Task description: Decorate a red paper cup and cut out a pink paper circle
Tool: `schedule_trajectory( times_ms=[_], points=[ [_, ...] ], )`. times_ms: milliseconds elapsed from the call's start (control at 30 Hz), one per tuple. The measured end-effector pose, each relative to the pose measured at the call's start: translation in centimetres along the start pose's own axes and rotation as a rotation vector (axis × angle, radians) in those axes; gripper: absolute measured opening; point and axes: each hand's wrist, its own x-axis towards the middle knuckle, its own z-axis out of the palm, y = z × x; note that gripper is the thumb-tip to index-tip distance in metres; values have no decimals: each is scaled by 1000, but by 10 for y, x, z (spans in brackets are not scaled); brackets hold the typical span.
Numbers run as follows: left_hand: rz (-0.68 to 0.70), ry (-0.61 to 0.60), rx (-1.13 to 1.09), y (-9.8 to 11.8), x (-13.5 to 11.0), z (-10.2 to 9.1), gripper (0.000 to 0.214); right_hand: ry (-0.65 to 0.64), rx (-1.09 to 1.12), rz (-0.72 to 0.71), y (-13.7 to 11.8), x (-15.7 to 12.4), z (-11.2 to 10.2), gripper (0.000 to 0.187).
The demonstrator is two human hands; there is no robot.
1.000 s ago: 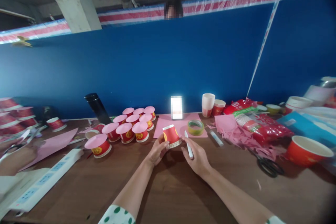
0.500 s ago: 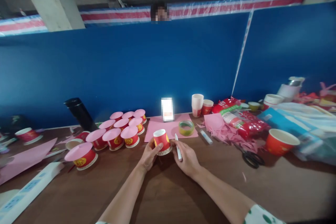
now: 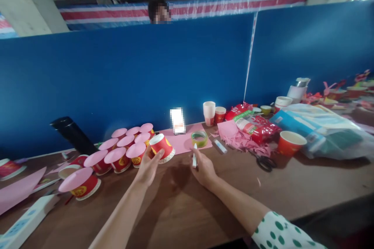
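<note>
Blue wall behind everything, far past the fingers, with a person's head peeking over the top. Brown table under the fingers. Left hand curled around 1 red paper cup, fingers grasping the side, thumb in front. Cup upside down and tipped, little white end up, wide end down toward the right fingers. Touching the table or just above: cannot tell. Right hand pinching 1 white pen, tip pointing away from the wrist, near the cup but not touching. White sleeve with green dots farther up the same arm. Left of the left fingers, 10 more red cups upside down in a bunch, each with a flat pink paper circle on top. Farther left, past the bunch, 1 black bottle, and nearer the body, 1 white power strip. Ahead, between the 2 hands, 1 pink sheet flat on the table with 1 small glowing screen at the back. Just past the right fingers, 1 roll of tape. To their right, 1 small white tube, then pink paper scraps, black scissors and 1 open red cup.
</note>
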Motion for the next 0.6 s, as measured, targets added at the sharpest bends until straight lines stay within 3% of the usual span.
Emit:
schedule_trajectory(
  times_ms=[167, 333, 600],
  points=[
    [5, 5, 287, 0, -21, -28, 59, 51, 32, 80, 14, 3, 1, 60],
    [-47, 3, 544, -18, -44, -57, 63, -23, -7, 8, 8, 2, 1, 61],
    [62, 54, 822, -26, -59, -86, 61, -155, -31, -20, 5, -1, 2, 63]
  ],
)
